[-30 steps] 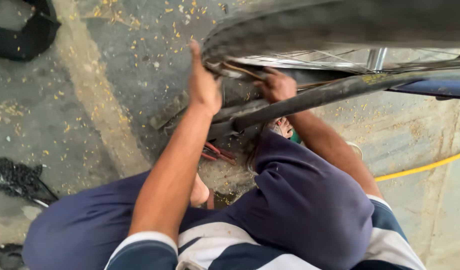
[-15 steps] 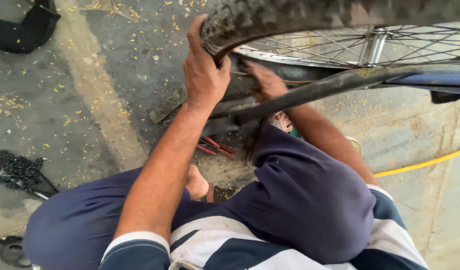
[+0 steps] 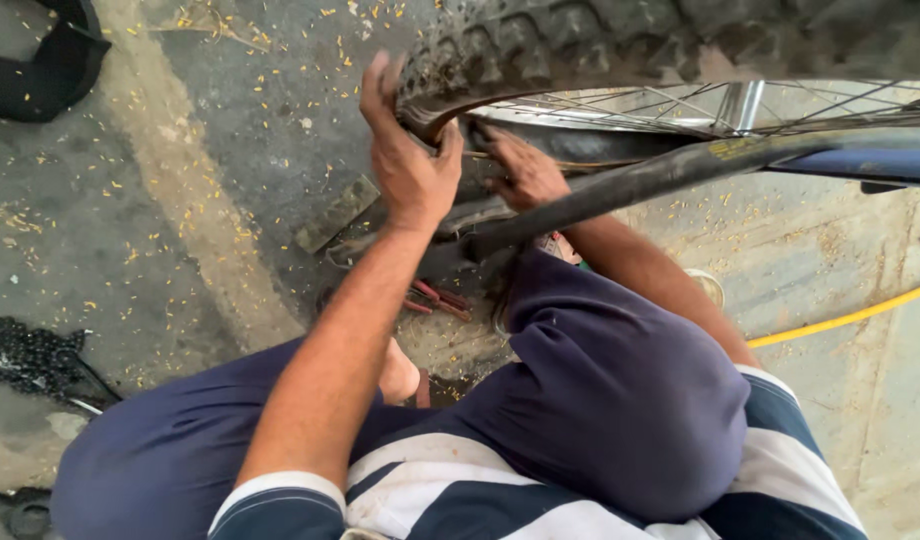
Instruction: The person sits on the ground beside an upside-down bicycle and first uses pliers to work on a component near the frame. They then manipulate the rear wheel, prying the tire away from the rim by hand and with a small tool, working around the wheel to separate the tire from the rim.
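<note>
A knobby black bicycle tyre point(image 3: 620, 40) on a spoked metal rim point(image 3: 700, 105) fills the top of the head view. My left hand point(image 3: 410, 150) grips the tyre's edge at its lower left, fingers curled over the rubber. My right hand point(image 3: 520, 170) reaches in beside it, fingers pushed between the tyre and rim, near a dark frame tube point(image 3: 680, 170). Its fingertips are hidden. I crouch in navy trousers, my knees under both arms.
Red-handled pliers point(image 3: 435, 298) lie on the concrete under the wheel. A flat metal piece point(image 3: 338, 213) lies left of them. A black chain point(image 3: 35, 358) is at left, a black strap point(image 3: 50, 70) at top left, a yellow hose point(image 3: 840, 318) at right.
The wheel and both hands have come lower and nearer in view. My left hand has shifted its grip further round the tyre edge; the right stays tucked in at the rim.
</note>
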A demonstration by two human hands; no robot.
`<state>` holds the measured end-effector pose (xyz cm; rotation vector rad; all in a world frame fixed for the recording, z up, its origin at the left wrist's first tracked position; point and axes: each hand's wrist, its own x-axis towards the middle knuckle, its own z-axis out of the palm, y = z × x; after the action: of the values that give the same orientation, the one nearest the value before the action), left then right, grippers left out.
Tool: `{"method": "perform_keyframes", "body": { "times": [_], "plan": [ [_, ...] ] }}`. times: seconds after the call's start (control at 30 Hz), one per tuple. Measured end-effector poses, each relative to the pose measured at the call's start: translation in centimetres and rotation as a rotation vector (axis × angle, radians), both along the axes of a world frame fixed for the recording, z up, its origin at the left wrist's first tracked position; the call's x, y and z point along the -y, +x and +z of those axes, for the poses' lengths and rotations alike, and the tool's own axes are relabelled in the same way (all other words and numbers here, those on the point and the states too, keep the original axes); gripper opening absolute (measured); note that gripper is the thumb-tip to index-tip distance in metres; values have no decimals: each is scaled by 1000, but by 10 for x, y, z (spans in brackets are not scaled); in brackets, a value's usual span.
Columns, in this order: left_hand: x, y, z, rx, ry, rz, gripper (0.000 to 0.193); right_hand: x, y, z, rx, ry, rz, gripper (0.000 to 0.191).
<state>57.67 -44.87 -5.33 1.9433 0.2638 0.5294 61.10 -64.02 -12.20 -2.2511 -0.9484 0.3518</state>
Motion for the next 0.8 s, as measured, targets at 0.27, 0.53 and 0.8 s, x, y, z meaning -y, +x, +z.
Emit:
{"method": "perform_keyframes", "body": {
  "times": [0.27,0.53,0.8],
  "plan": [
    [22,-7,12,-434,-51,-26,43,0,-10,27,153,-6,-262,25],
    [15,-20,51,-287,-1274,385,49,-5,-48,145,64,407,-227,13],
    [39,-25,45,-266,-1585,-414,24,4,-46,152,-134,368,-137,34]
  ]
}}
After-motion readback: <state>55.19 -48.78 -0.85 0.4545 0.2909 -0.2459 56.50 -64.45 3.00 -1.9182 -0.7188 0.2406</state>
